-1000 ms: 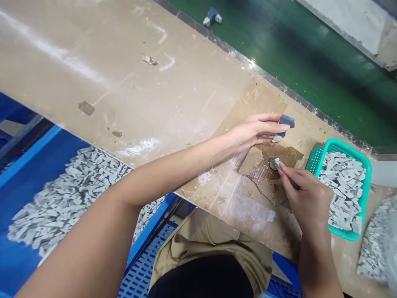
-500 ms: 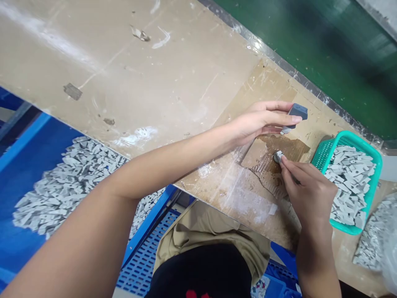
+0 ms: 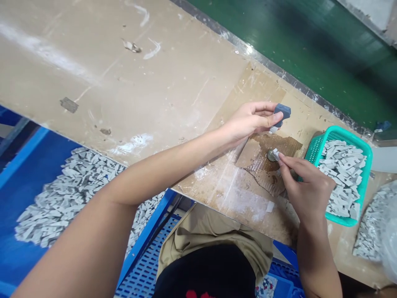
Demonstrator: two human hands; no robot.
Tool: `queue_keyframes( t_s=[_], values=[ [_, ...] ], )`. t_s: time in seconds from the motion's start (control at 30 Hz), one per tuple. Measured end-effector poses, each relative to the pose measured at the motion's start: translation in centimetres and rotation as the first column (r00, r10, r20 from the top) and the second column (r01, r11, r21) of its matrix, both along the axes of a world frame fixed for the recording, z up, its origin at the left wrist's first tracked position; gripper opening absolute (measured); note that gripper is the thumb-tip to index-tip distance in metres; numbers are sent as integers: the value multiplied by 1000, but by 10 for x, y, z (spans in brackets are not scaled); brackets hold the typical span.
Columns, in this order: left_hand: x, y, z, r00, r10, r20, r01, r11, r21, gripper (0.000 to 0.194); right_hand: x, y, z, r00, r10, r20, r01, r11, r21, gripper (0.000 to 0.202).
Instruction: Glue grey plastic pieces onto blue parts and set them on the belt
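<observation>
My left hand (image 3: 254,118) is closed on a dark blue-grey plastic piece (image 3: 283,111), holding it above the table. A small white part (image 3: 273,129) shows just beneath that piece; whether the two are joined I cannot tell. My right hand (image 3: 305,186) pinches a small white plastic part (image 3: 276,153) between thumb and fingertips. The part is at the right edge of a small round dish (image 3: 271,156), whose contents are unclear. Under the dish lies a sheet of cardboard (image 3: 248,155), wet and dark around it and torn along its lower edge.
A green basket (image 3: 367,165) full of white parts (image 3: 341,178) stands right of my right hand. Farther right is a clear bag (image 3: 369,227) of similar parts. A blue bin (image 3: 15,207) with a heap of parts (image 3: 65,198) sits below the table's (image 3: 173,74) left edge.
The view has shifted slightly, so the hands and basket appear farther left. The white part in my right hand covers less of the round dish than before. Both hands keep their holds.
</observation>
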State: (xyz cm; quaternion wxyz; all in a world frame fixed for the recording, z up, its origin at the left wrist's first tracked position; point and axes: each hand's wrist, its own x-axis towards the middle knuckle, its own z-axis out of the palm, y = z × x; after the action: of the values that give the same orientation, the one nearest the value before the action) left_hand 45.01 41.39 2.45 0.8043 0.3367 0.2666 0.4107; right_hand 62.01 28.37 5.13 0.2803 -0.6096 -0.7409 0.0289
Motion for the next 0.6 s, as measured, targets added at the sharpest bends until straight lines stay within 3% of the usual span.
queue_keyframes(
  t_s=[0.2,0.37,0.6],
  values=[
    [1,-6,-1,990,24,-141,-10,995,97,13,3,-1,3,978,-86,-191,82,996,-26,17],
    [11,-21,-5,982,-46,-182,70,989,129,14,4,-4,4,904,-160,-397,216,971,101,20],
    [16,-40,-2,970,-157,-188,192,964,185,19,6,-7,8,903,-42,-427,116,982,149,35]
  ],
)
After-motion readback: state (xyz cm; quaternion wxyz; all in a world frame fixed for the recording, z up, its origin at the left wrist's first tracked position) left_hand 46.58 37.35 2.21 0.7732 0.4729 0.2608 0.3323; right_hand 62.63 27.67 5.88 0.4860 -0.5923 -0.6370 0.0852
